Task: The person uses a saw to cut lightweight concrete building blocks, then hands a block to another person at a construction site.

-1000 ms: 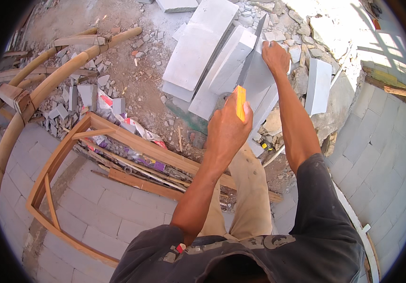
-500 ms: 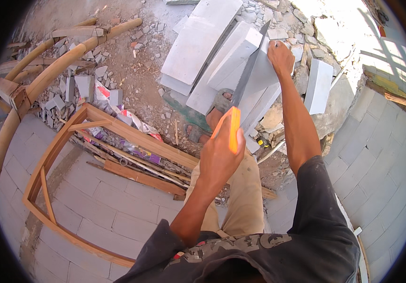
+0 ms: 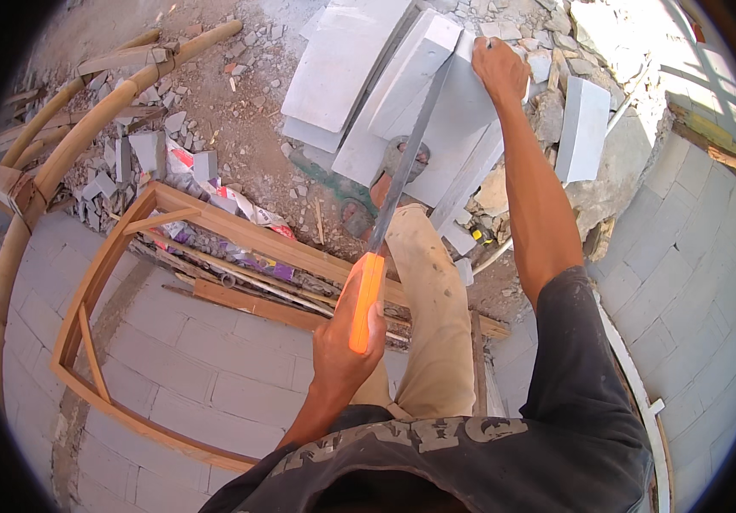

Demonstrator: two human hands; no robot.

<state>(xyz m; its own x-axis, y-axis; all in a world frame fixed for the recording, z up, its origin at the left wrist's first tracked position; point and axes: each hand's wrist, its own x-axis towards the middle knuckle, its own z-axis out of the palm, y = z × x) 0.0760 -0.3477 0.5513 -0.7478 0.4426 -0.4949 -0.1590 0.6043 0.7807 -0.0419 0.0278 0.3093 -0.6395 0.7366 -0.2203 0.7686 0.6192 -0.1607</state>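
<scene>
My left hand (image 3: 346, 333) is wrapped round the orange handle of a hand saw (image 3: 410, 158). Its long grey blade slants up and away, the far end set in a pale grey lightweight block (image 3: 415, 77). At the far right end of that block, my right hand (image 3: 500, 70) is closed over the top edge, its fingertips partly hidden. More flat blocks lie beneath the sawn one, and a larger pale slab (image 3: 342, 73) rests to its left. My sandalled foot (image 3: 406, 158) shows beside the blade, on or against the lower block.
A curved wooden frame (image 3: 85, 282) lies at the left, with bamboo poles (image 3: 120, 98) beyond it. Rubble and a torn bag (image 3: 252, 218) cover the ground. A yellow-black tape measure (image 3: 481, 233) and another block (image 3: 582, 128) lie at the right.
My left hand has drawn the saw back toward my body and slightly left, the blade sliding through the block. My right hand stays on the block's end.
</scene>
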